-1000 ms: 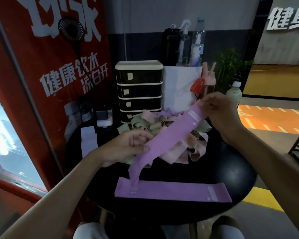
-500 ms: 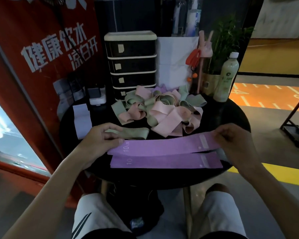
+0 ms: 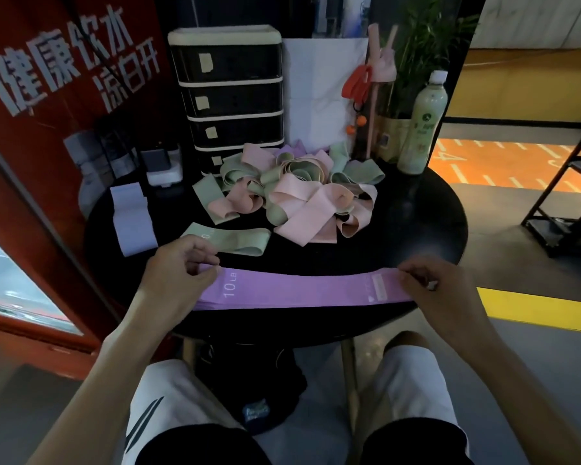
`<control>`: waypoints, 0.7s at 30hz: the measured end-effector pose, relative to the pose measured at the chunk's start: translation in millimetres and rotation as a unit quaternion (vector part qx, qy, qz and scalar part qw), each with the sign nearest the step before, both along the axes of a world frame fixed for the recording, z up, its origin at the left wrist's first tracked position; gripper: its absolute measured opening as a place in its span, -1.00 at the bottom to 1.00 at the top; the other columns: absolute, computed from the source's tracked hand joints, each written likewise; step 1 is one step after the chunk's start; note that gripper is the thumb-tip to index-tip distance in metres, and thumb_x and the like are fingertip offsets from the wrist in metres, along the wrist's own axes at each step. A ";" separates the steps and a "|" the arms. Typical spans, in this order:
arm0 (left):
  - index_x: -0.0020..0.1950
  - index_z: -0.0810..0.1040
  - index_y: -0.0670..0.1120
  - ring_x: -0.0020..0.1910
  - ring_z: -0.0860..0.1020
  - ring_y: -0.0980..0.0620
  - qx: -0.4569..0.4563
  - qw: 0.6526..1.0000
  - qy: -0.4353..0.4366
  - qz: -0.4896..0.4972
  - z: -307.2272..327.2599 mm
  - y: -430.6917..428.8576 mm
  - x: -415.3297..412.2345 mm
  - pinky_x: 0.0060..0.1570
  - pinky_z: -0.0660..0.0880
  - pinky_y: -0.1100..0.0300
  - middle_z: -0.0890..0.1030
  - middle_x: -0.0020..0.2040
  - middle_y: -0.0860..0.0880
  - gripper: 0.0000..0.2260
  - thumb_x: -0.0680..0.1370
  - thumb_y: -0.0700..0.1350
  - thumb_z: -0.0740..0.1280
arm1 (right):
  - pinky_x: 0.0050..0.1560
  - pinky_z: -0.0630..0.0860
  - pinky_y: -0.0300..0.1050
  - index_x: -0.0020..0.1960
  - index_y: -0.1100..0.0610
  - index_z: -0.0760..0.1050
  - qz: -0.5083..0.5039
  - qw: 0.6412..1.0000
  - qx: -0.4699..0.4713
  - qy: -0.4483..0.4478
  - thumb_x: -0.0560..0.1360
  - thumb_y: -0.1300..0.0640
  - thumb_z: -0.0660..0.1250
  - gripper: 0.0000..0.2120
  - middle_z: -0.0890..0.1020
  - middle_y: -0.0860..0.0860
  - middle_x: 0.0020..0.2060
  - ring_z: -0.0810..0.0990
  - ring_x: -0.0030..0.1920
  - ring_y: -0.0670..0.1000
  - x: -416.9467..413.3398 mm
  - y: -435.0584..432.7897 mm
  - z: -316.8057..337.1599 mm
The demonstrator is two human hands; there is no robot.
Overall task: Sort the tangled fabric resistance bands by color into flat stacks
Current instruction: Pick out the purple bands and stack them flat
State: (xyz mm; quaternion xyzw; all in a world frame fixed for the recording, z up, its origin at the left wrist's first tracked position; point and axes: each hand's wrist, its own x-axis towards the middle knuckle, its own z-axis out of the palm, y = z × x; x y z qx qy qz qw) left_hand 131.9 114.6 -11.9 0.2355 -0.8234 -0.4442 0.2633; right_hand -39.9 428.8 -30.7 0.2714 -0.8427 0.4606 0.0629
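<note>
A purple band (image 3: 299, 290) marked 10 LB lies stretched flat along the near edge of the round black table (image 3: 426, 229), on top of another purple band whose edge shows beneath it. My left hand (image 3: 178, 273) pinches its left end and my right hand (image 3: 433, 283) pinches its right end. One green band (image 3: 235, 241) lies flat just behind my left hand. A tangled pile of pink, green and purple bands (image 3: 299, 193) fills the table's middle.
A black drawer unit (image 3: 228, 92) and a white bag (image 3: 322, 92) stand at the back. A pale bottle (image 3: 423, 125), a plant and a pink tumbler are at the back right. White paper (image 3: 131, 219) and a charger lie at the left. A black rack stands on the right.
The purple band was lifted out of the pile, stretched between both hands, then lowered onto the purple band lying at the near edge; it now covers that band.
</note>
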 end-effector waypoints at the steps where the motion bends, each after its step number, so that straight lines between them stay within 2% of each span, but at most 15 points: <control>1: -0.13 0.58 0.01 -0.07 0.65 -0.09 -0.007 1.000 -0.004 0.001 -0.2 -0.7 0.9 -0.03 0.55 0.17 0.68 -0.13 -0.02 -0.72 0.45 -0.38 0.47 | -0.22 0.38 -0.49 -0.09 0.08 0.59 -0.002 1.000 0.003 0.000 0.50 0.30 0.36 -0.86 0.59 -0.18 -0.24 0.51 -0.20 -0.34 -0.1 -0.1 -1.2; 6: -0.14 0.58 0.07 -0.11 0.63 0.08 -0.042 0.999 -0.027 0.007 -4.8 -2.1 4.4 -0.04 0.53 0.24 0.67 -0.11 0.04 -0.70 0.44 -0.35 0.48 | -0.23 0.41 -0.44 -0.13 0.01 0.59 -0.001 1.000 0.007 -0.007 0.50 0.29 0.37 -0.82 0.61 -0.17 -0.24 0.53 -0.20 -0.27 -0.3 -1.6 -6.7; 8: -0.14 0.58 0.07 -0.21 0.58 0.18 -0.059 0.998 -0.037 0.008 -8.3 -1.4 5.3 -0.12 0.49 0.40 0.66 -0.11 0.07 -0.70 0.44 -0.34 0.48 | -0.23 0.43 -0.36 -0.14 -0.05 0.57 -0.003 1.000 0.024 -0.006 0.50 0.26 0.39 -0.80 0.62 -0.16 -0.24 0.55 -0.19 -0.21 -1.2 -1.6 -10.2; 10: -0.14 0.57 0.08 -0.27 0.51 0.16 -0.068 0.997 -0.042 0.011 -12.5 -1.0 6.2 -0.22 0.41 0.49 0.63 -0.15 0.05 -0.70 0.44 -0.34 0.47 | -0.25 0.43 -0.34 -0.14 -0.07 0.57 -0.004 0.999 0.035 0.000 0.49 0.24 0.40 -0.80 0.62 -0.16 -0.25 0.56 -0.20 -0.17 -2.8 -1.2 -12.9; 12: -0.13 0.58 0.07 -0.30 0.44 0.09 -0.075 0.996 -0.046 0.016 -16.6 0.0 8.6 -0.29 0.36 0.47 0.59 -0.21 -0.04 -0.73 0.46 -0.32 0.46 | -0.24 0.46 -0.27 -0.12 -0.06 0.56 -0.002 0.999 0.036 0.006 0.49 0.25 0.40 -0.80 0.61 -0.16 -0.24 0.57 -0.23 -0.13 -3.3 -1.0 -13.3; 15: -0.11 0.59 0.06 -0.32 0.41 0.14 -0.096 0.994 -0.048 0.017 -20.1 1.3 10.3 -0.31 0.34 0.45 0.55 -0.21 -0.07 -0.78 0.47 -0.27 0.47 | -0.21 0.47 -0.15 -0.10 -0.04 0.56 -0.001 0.997 0.067 0.027 0.47 0.25 0.42 -0.81 0.55 -0.12 -0.20 0.53 -0.21 -0.11 -4.6 -0.8 -14.6; 18: -0.08 0.59 0.05 -0.14 0.47 0.20 -0.150 0.987 -0.056 0.020 -20.8 2.8 9.8 -0.15 0.32 0.48 0.52 -0.09 0.05 -0.77 0.47 -0.28 0.46 | -0.12 0.51 -0.03 -0.11 -0.02 0.57 -0.007 0.993 0.106 0.049 0.45 0.24 0.43 -0.84 0.47 -0.10 -0.16 0.49 -0.19 -0.11 -6.3 -0.4 -15.0; 21: -0.05 0.59 0.06 0.05 0.48 -0.03 -0.200 0.978 -0.053 0.016 -16.9 7.2 5.8 -0.03 0.33 0.44 0.51 0.01 0.03 -0.79 0.48 -0.25 0.45 | -0.09 0.53 0.02 -0.10 -0.03 0.57 -0.003 0.991 0.124 0.054 0.46 0.19 0.43 -0.87 0.45 -0.12 -0.14 0.48 -0.18 -0.11 -6.7 -0.6 -12.5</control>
